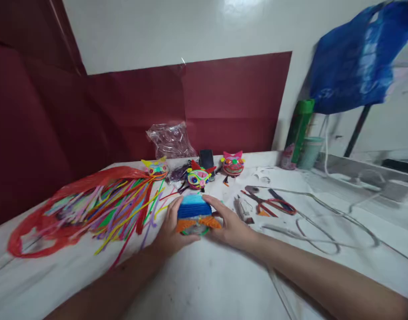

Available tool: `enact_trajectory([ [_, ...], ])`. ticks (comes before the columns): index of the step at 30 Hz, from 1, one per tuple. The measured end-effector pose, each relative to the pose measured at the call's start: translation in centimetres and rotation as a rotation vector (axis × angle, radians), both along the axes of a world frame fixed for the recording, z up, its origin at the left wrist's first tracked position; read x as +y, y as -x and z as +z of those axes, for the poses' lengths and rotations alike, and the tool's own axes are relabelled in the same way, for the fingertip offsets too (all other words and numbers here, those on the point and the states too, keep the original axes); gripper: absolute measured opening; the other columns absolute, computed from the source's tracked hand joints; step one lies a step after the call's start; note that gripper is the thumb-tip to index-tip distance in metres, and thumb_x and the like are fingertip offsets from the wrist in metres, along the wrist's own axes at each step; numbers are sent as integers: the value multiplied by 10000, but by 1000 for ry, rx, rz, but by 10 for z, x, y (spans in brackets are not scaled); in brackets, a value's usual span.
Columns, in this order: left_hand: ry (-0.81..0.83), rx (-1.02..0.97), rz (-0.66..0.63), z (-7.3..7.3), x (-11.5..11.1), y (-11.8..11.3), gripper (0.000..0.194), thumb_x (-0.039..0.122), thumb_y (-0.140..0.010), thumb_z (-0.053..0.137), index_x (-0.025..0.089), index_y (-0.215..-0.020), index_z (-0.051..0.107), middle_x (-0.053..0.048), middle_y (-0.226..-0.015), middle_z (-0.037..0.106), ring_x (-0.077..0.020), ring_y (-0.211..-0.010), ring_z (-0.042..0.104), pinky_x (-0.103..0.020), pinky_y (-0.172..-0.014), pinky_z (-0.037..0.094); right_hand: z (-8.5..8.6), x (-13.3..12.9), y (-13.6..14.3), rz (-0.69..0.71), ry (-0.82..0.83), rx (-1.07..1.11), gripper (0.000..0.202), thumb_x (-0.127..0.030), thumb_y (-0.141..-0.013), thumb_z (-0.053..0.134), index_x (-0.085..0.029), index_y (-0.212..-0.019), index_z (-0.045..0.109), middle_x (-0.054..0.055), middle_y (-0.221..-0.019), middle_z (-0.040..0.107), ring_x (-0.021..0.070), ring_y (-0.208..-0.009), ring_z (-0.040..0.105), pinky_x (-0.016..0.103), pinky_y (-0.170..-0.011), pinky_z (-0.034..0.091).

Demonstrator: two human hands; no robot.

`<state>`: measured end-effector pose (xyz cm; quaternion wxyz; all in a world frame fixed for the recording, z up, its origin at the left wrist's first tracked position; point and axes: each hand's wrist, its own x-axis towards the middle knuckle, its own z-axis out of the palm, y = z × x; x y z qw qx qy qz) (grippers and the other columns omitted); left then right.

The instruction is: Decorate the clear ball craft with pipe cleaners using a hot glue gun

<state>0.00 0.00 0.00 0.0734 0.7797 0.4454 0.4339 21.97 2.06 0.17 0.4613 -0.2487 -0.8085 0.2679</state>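
Between my two hands is a rounded craft piece (pixel 194 211) with light and dark blue bands on top, two orange fuzzy shapes and a grey-green lower edge. My left hand (pixel 172 226) grips its left side, thumb along the bottom. On its right side my right hand (pixel 228 224) is closed, fingers reaching over the upper edge. Just beyond it sits a colourful animal-face figure (pixel 199 178) with red ears. A pink-eared figure (pixel 233 164) stands farther right, and a yellow-eared one (pixel 156 169) farther left.
Many coloured pipe cleaners (pixel 124 209) spill from a red plastic bag (pixel 40 240) on the left. Scissors (pixel 262 204), a hot glue gun (pixel 277 229) and looping cables lie on the right. A phone (pixel 207 159), clear plastic bag (pixel 170 140) and green spray can (pixel 301 129) are at the back.
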Motion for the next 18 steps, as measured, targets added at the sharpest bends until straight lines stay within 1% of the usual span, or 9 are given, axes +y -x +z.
enact_trajectory([
  [5, -70, 15, -43, 2, 2, 1, 1037, 285, -575, 816, 234, -1433, 237, -149, -1437, 354, -350, -1365, 324, -524, -1118, 310, 2, -1, 2, -7, 19, -13, 737, -167, -718, 656, -226, -1394, 366, 143, -1444, 378, 266, -1313, 392, 420, -988, 448],
  [8, -43, -20, -66, 1, 4, 1, 1022, 280, -547, 819, 234, -1408, 270, -152, -1431, 363, -356, -1354, 338, -526, -1104, 321, 1, -2, 3, -24, 46, -8, 735, -141, -695, 641, -205, -1381, 384, 152, -1428, 396, 268, -1293, 419, 393, -945, 479],
  [11, 68, -119, -35, 0, 7, -2, 932, 278, -543, 804, 228, -1358, 356, -147, -1387, 430, -355, -1293, 427, -517, -1058, 380, 3, -2, 5, -24, 96, -16, 732, -160, -683, 655, -162, -1369, 398, 159, -1352, 478, 254, -1182, 525, 363, -907, 502],
  [13, 158, -245, 2, 1, 10, -5, 902, 281, -529, 804, 225, -1332, 398, -143, -1329, 495, -353, -1211, 514, -506, -1001, 440, 7, 0, 5, -11, 164, -50, 750, -170, -688, 661, -172, -1383, 381, 136, -1304, 530, 213, -1036, 609, 340, -861, 524],
  [14, 218, -316, -6, 3, 11, -6, 915, 283, -517, 809, 223, -1332, 397, -144, -1302, 522, -350, -1170, 550, -492, -964, 475, 11, 1, 3, -20, 194, -68, 757, -170, -692, 660, -176, -1392, 371, 133, -1303, 534, 202, -1000, 623, 330, -830, 536],
  [16, 332, -444, -44, 8, 11, -10, 942, 265, -494, 818, 218, -1331, 389, -141, -1268, 560, -337, -1117, 593, -442, -900, 527, 23, 5, -2, -85, 190, -113, 735, -148, -699, 646, -181, -1386, 387, 135, -1338, 510, 211, -1062, 598, 316, -811, 541],
  [18, 426, -534, -48, 16, 9, -13, 904, 241, -500, 810, 215, -1310, 408, -127, -1233, 599, -318, -1083, 619, -382, -833, 563, 40, 11, -13, -207, 113, -201, 651, -120, -718, 618, -189, -1343, 450, 120, -1361, 498, 216, -1171, 535, 300, -836, 529],
])
